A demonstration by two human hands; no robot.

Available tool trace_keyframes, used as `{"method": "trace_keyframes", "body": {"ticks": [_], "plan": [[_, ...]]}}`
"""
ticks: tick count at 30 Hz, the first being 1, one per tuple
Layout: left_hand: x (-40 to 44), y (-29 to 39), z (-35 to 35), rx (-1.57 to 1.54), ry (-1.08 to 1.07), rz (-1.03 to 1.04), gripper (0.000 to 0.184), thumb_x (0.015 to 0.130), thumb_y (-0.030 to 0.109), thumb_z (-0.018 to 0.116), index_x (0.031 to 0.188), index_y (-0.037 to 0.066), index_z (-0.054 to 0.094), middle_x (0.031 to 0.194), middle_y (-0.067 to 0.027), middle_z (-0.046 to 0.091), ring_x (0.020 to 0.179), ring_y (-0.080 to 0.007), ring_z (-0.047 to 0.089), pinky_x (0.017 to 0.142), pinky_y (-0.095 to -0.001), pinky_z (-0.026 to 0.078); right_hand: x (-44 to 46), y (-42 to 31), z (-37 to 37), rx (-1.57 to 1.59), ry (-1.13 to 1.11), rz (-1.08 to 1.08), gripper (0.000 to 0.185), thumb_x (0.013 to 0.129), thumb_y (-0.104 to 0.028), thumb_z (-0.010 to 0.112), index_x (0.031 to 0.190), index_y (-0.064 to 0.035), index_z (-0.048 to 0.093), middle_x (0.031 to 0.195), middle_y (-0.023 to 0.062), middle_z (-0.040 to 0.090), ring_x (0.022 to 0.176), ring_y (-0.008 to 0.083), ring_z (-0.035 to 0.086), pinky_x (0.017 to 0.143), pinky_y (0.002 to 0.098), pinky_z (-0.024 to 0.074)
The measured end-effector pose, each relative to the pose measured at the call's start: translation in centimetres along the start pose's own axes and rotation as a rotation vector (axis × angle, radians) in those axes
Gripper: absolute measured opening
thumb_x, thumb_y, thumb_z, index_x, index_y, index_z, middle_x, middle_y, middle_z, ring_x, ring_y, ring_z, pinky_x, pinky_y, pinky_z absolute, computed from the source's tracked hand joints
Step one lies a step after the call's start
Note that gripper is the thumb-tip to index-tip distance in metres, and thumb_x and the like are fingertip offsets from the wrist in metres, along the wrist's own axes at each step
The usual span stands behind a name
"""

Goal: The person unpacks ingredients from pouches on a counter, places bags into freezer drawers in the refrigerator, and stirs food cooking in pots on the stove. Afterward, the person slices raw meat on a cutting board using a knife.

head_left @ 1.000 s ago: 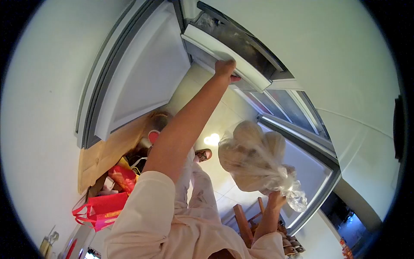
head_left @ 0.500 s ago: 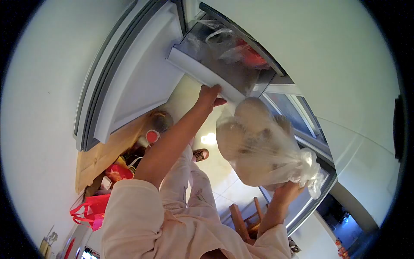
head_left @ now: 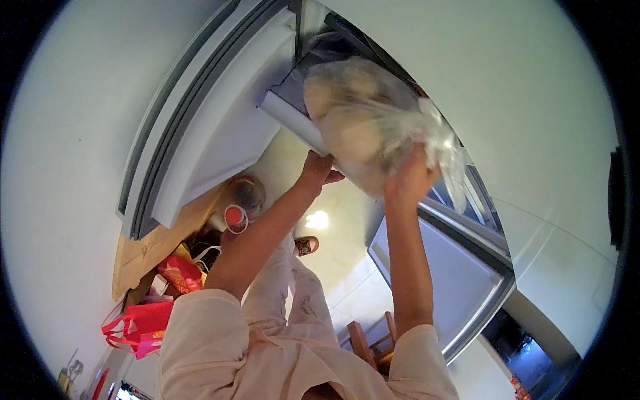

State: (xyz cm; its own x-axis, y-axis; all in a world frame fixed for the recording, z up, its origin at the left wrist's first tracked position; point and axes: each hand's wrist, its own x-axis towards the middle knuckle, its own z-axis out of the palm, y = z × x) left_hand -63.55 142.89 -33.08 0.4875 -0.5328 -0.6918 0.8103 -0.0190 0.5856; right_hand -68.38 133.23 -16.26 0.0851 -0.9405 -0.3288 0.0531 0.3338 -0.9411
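My left hand point(head_left: 321, 171) is closed on the front edge of a pulled-out fridge drawer point(head_left: 287, 120). Above that drawer hangs a clear plastic bag point(head_left: 353, 120) of large, round, tan items, which covers much of the drawer's opening. My right hand point(head_left: 412, 179) grips the bag near its gathered neck, and the loose plastic end sticks out past the fingers to the right. What lies inside the drawer is mostly hidden behind the bag.
An open fridge door point(head_left: 220, 127) stands at the left, another point(head_left: 447, 280) at the lower right. Beyond the left door are a large bottle with a red cap point(head_left: 234, 215), a red bag point(head_left: 143, 325) and cardboard point(head_left: 143, 260). A wooden stool point(head_left: 360, 343) stands below the right door.
The drawer has come out toward me with my left hand on its edge. My right hand has carried the bag up and left, from beside the drawer to over it.
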Motion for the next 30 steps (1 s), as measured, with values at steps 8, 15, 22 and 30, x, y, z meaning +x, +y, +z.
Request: {"method": "trace_keyframes", "body": {"ticks": [8,15,22,30], "plan": [[-0.5,0.3,-1.1,0.042,-0.038,-0.025,0.047,0.087,0.012,0.050,0.129,0.005,0.029,0.113,-0.0179,0.051,0.091,-0.0356,0.063,0.077,-0.0429,0.058,10.1,6.0,2.6,-0.945,-0.775,-0.859,0.050,0.078,-0.008,0.063,0.125,-0.0068,0.048,0.126,0.0199,0.049,0.117,0.0369,0.046,0.100,0.0436,0.0367],[0.0,-0.3,-1.5,-0.015,-0.032,-0.026,0.039,0.086,0.008,0.050,0.121,0.003,0.034,0.107,-0.0163,0.056,0.082,-0.0294,0.066,0.071,-0.0382,0.060,8.0,9.2,3.0,-1.087,-1.188,-1.372,0.043,0.088,-0.017,0.052,0.130,-0.0214,0.048,0.142,0.0168,0.033,0.125,0.0390,0.039,0.106,0.0470,0.0313],[-0.6,0.8,-0.9,0.019,-0.051,-0.034,0.035,0.088,0.016,0.053,0.118,0.002,0.042,0.111,-0.0151,0.055,0.090,-0.0324,0.064,0.081,-0.0416,0.057,9.2,9.8,3.2,-1.015,-1.166,-1.271,0.047,0.081,-0.011,0.055,0.127,-0.0196,0.051,0.141,0.0142,0.037,0.130,0.0332,0.035,0.104,0.0425,0.0342],[-1.3,1.9,0.5,0.110,-0.053,-0.007,0.034,0.091,0.019,0.049,0.117,-0.003,0.042,0.110,-0.0169,0.055,0.093,-0.0309,0.063,0.081,-0.0394,0.057,7.6,4.8,0.4,-1.451,-0.980,-1.054,0.041,0.082,-0.011,0.055,0.123,-0.0105,0.054,0.133,0.0135,0.047,0.116,0.0320,0.050,0.099,0.0393,0.0404]]}}
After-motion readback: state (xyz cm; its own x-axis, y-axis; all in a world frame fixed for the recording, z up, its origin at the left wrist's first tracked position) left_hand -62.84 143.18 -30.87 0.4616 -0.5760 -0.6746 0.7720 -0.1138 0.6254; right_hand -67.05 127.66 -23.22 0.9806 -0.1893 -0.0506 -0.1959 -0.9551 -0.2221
